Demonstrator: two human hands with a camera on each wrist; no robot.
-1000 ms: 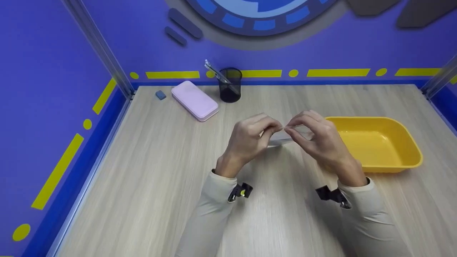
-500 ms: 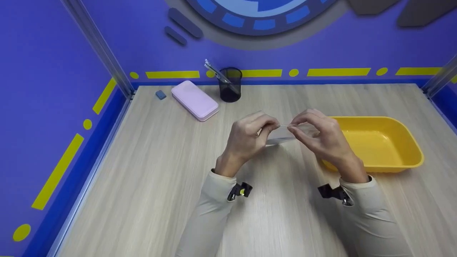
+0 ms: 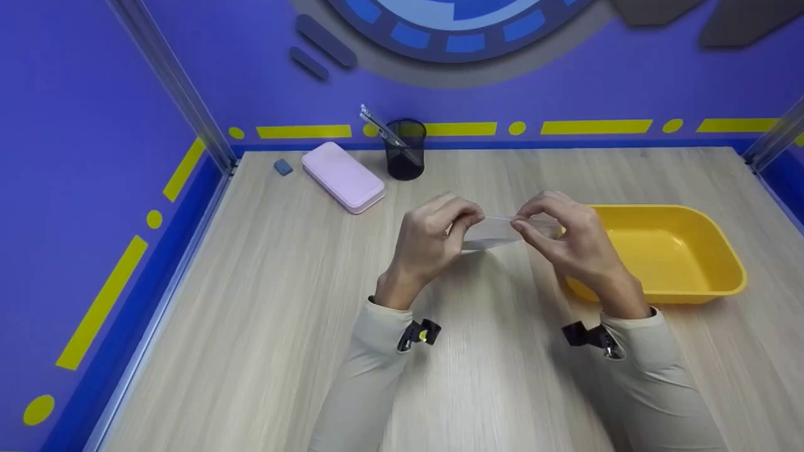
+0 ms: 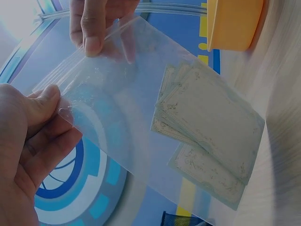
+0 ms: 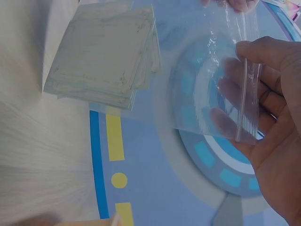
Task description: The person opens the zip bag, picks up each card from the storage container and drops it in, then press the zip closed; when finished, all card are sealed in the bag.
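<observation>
A clear zip-lock bag (image 4: 124, 108) hangs upright between my two hands, its zip edge at the top. Several pale cards with ornate printed borders (image 4: 211, 117) lie fanned at the bottom of the bag, close over the table. My left hand (image 3: 430, 235) pinches the top edge near one corner between thumb and fingers. Further along the same edge, my right hand (image 3: 568, 242) pinches the zip strip (image 5: 243, 94), thumb in front and fingers behind the film. A short taut stretch of the edge shows between the hands in the head view.
A yellow tray (image 3: 732, 292) stands right beside my right hand. Toward the back left are a pink case (image 3: 343, 177), a small blue eraser-like block (image 3: 282, 167) and a black mesh cup (image 3: 405, 163) holding pens. Blue walls border the table.
My hands have drawn apart along the bag's top edge, the left hand shifting left and the right hand slightly right. More of the edge now shows between the fingertips.
</observation>
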